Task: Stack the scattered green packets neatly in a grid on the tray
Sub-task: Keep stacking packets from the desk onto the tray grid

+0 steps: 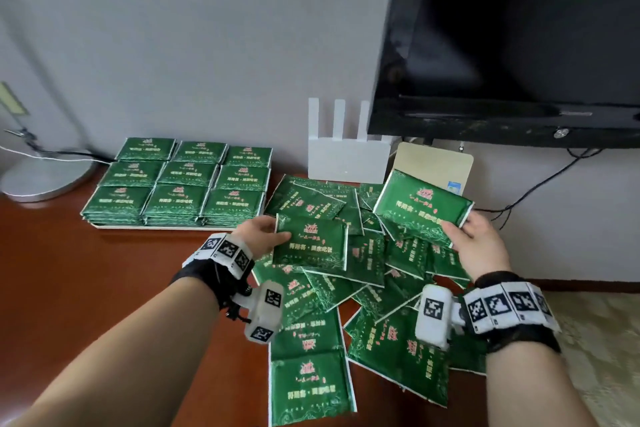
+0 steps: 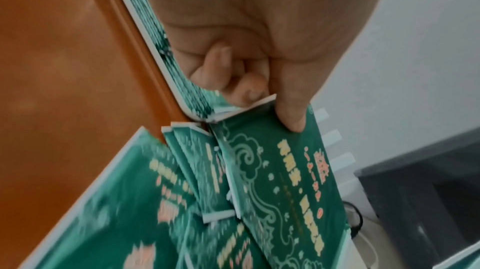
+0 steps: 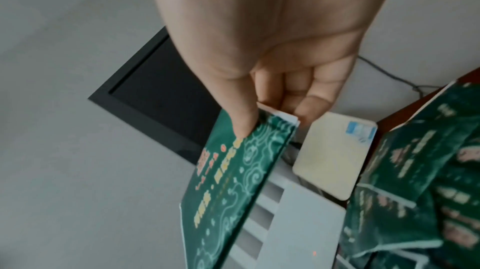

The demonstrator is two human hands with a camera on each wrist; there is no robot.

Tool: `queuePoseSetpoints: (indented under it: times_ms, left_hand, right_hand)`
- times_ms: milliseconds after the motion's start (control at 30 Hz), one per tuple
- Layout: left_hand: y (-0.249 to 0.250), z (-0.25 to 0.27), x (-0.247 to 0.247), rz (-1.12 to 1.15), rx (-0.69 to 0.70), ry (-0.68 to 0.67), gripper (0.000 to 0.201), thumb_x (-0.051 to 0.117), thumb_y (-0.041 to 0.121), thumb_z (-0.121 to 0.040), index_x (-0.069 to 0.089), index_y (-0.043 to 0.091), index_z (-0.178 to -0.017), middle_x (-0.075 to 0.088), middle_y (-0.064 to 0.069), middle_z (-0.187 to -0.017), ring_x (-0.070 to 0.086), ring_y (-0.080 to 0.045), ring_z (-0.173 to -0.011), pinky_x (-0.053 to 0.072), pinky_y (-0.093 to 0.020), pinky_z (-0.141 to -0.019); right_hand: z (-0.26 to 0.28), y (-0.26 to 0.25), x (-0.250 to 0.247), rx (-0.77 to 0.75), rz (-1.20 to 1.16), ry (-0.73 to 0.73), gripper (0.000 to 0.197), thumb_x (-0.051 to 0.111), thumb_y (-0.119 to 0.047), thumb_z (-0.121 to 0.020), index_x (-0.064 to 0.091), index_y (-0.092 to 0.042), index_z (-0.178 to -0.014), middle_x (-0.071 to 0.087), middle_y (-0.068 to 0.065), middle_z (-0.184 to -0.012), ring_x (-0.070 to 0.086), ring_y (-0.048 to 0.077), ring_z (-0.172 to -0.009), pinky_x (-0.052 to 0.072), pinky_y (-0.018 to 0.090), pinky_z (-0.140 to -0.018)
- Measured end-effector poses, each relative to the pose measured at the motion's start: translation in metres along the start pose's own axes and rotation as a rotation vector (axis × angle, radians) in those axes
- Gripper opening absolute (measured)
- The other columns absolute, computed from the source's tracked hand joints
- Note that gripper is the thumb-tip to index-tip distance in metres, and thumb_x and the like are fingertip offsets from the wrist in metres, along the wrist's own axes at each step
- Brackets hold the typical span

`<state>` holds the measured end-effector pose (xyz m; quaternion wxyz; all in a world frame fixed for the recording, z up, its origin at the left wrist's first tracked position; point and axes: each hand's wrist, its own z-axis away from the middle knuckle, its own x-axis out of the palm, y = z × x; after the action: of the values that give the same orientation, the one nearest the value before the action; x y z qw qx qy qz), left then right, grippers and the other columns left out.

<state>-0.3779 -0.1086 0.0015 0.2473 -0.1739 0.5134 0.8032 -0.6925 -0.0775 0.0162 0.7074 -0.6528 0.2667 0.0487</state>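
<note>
A white tray [image 1: 145,227] at the back left carries green packets [image 1: 183,180] stacked in a three-by-three grid. Right of it, several loose green packets [image 1: 367,291] lie in a heap on the brown table. My left hand [image 1: 258,230] pinches one green packet [image 1: 311,246] by its left edge, thumb on top, just above the heap. That packet [image 2: 280,181] shows under my thumb in the left wrist view. My right hand [image 1: 474,243] pinches a second green packet [image 1: 420,208] by its right edge and holds it lifted and tilted. The same packet [image 3: 228,187] hangs from my thumb in the right wrist view.
A white router [image 1: 346,156] with three antennas and a beige box [image 1: 434,165] stand against the wall behind the heap. A black TV [image 1: 519,45] hangs above right, with cables [image 1: 519,198] below it. A lamp base [image 1: 45,177] sits far left. The table's right edge meets carpet [image 1: 595,340].
</note>
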Motion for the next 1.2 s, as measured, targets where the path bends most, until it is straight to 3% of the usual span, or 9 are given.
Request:
queuePoseSetpoints:
  times_ms: [167,267,433,567,733,800,933,1067,1200]
  left_hand:
    - [-0.026,-0.008,-0.085,-0.011,0.041,0.058,0.006,0.056,0.024,-0.091,0.055,0.018,-0.089,0.06,0.005,-0.079,0.054,-0.006,-0.062,0.043,-0.015,-0.052]
    - [-0.05,-0.018,-0.139,0.014,0.032,0.083,0.004,0.058,0.018,-0.09,0.058,0.014,-0.089,0.06,-0.001,-0.078,0.053,-0.012,-0.062,0.048,-0.023,-0.059]
    - [-0.086,-0.039,-0.221,0.076,-0.006,0.151,0.011,0.059,0.012,-0.089,0.055,0.013,-0.078,0.048,-0.001,-0.058,0.039,-0.011,-0.046,0.032,-0.019,-0.041]
    - [-0.102,-0.071,-0.272,0.108,-0.017,0.183,0.018,0.06,0.011,-0.088,0.055,0.01,-0.071,0.042,-0.001,-0.049,0.034,-0.01,-0.037,0.027,-0.016,-0.036]
    - [-0.104,-0.119,-0.311,0.107,-0.027,0.189,0.011,0.06,0.016,-0.089,0.057,0.013,-0.078,0.047,0.0,-0.057,0.038,-0.011,-0.044,0.029,-0.017,-0.038]
    - [-0.108,-0.139,-0.325,0.086,-0.027,0.223,0.008,0.06,0.017,-0.088,0.058,0.016,-0.081,0.053,-0.001,-0.064,0.042,-0.011,-0.05,0.032,-0.018,-0.044]
    - [-0.132,-0.167,-0.351,0.097,-0.109,0.269,0.012,0.06,0.014,-0.088,0.062,0.003,-0.092,0.059,-0.011,-0.072,0.048,-0.021,-0.059,0.042,-0.028,-0.055]
    - [-0.166,-0.184,-0.361,0.146,-0.194,0.3,0.014,0.059,0.008,-0.088,0.064,-0.001,-0.098,0.053,0.001,-0.042,0.041,-0.01,-0.032,0.03,-0.013,-0.031]
    - [-0.18,-0.192,-0.364,0.077,-0.224,0.285,0.012,0.061,0.016,-0.088,0.065,0.009,-0.096,0.056,-0.001,-0.057,0.044,-0.009,-0.042,0.034,-0.013,-0.034]
  right_hand:
    - [0.005,-0.059,0.065,-0.085,0.094,-0.078,0.011,0.055,-0.016,-0.091,0.054,-0.018,-0.101,0.063,-0.002,-0.092,0.059,0.019,-0.085,0.044,0.03,-0.077]
    - [0.006,-0.087,0.113,-0.056,0.117,-0.105,0.019,0.055,-0.016,-0.091,0.055,-0.013,-0.109,0.062,0.001,-0.095,0.059,0.02,-0.089,0.046,0.033,-0.082]
    - [-0.004,-0.128,0.182,-0.041,0.131,-0.156,0.011,0.055,-0.015,-0.09,0.054,-0.025,-0.087,0.065,0.003,-0.096,0.061,0.024,-0.091,0.049,0.042,-0.088]
    - [-0.024,-0.15,0.224,0.007,0.086,-0.161,0.015,0.056,-0.017,-0.09,0.057,-0.014,-0.105,0.065,0.007,-0.108,0.062,0.024,-0.096,0.05,0.039,-0.087]
    - [-0.067,-0.161,0.268,0.07,0.122,-0.18,0.034,0.056,-0.02,-0.09,0.053,-0.006,-0.122,0.061,0.01,-0.12,0.059,0.023,-0.1,0.049,0.032,-0.079]
    - [-0.087,-0.165,0.285,0.095,0.152,-0.174,0.038,0.056,-0.021,-0.09,0.05,-0.004,-0.125,0.059,0.012,-0.122,0.058,0.023,-0.1,0.049,0.035,-0.082]
    - [-0.12,-0.171,0.32,0.118,0.229,-0.2,0.022,0.053,-0.017,-0.092,0.058,-0.005,-0.109,0.062,0.013,-0.106,0.056,0.026,-0.09,0.047,0.046,-0.093]
    - [-0.143,-0.162,0.35,0.158,0.298,-0.229,0.029,0.051,-0.021,-0.093,0.056,-0.006,-0.118,0.056,0.005,-0.098,0.055,0.022,-0.08,0.049,0.037,-0.084]
    - [-0.158,-0.155,0.368,0.165,0.378,-0.236,0.032,0.048,-0.024,-0.094,0.055,-0.008,-0.121,0.058,0.005,-0.098,0.053,0.02,-0.07,0.047,0.036,-0.077]
